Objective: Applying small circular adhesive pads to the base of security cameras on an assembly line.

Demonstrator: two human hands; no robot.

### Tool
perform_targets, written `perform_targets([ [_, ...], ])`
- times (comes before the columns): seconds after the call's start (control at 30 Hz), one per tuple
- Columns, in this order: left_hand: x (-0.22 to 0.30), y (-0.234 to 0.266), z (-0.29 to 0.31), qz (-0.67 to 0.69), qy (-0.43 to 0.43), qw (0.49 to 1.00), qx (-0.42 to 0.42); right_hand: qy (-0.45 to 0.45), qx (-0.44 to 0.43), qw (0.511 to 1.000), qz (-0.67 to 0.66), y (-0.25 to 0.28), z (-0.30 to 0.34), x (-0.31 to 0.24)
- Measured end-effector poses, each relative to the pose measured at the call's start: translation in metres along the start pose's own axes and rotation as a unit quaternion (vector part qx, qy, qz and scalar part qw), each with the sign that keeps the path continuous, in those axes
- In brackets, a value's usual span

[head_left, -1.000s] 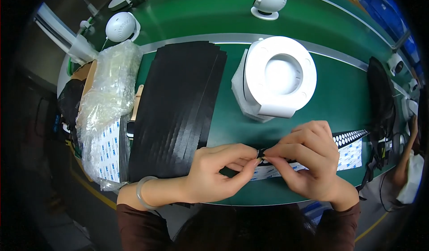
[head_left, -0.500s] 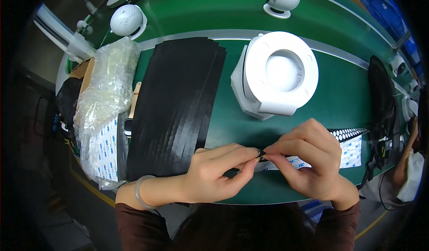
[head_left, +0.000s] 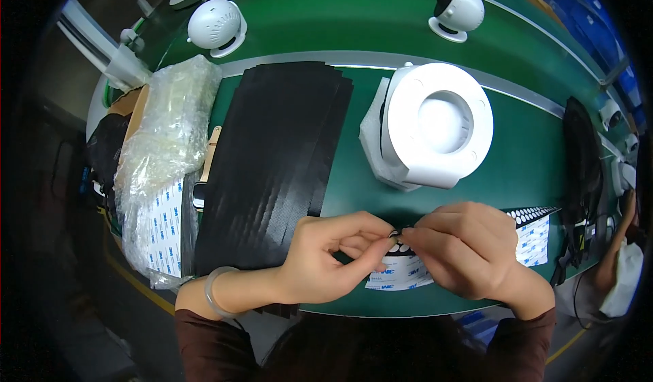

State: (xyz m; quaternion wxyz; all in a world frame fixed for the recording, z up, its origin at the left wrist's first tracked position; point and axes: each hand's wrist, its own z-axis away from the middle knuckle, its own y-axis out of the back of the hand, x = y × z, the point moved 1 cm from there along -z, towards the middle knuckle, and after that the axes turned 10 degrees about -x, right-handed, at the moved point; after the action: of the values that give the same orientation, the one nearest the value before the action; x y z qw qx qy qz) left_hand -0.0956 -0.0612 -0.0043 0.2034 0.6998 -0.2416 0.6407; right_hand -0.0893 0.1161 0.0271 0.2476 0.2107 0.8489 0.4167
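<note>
The left hand pinches a small black piece; the right hand's fingertips press together at its edge, their hold too small to tell. Just beyond the sheet on the table, this looks like fine fingertip work, calling for steady pinches. Farther off stands a white device.
</note>
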Motion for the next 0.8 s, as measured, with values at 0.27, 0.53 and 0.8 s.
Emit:
perform_targets([
  [0.27,0.001,0.003,0.0,-0.005,-0.002,1.0,0.004,-0.04,-0.012,0.997,-0.066,-0.001,-0.005,0.0],
  [0.53,-0.001,0.002,-0.001,-0.088,-0.032,0.996,0.014,-0.141,-0.074,0.969,-0.187,0.002,-0.01,0.002],
  [0.8,-0.002,0.001,0.0,-0.146,-0.094,0.984,0.037,-0.101,-0.042,0.99,-0.094,0.003,-0.006,-0.006],
])
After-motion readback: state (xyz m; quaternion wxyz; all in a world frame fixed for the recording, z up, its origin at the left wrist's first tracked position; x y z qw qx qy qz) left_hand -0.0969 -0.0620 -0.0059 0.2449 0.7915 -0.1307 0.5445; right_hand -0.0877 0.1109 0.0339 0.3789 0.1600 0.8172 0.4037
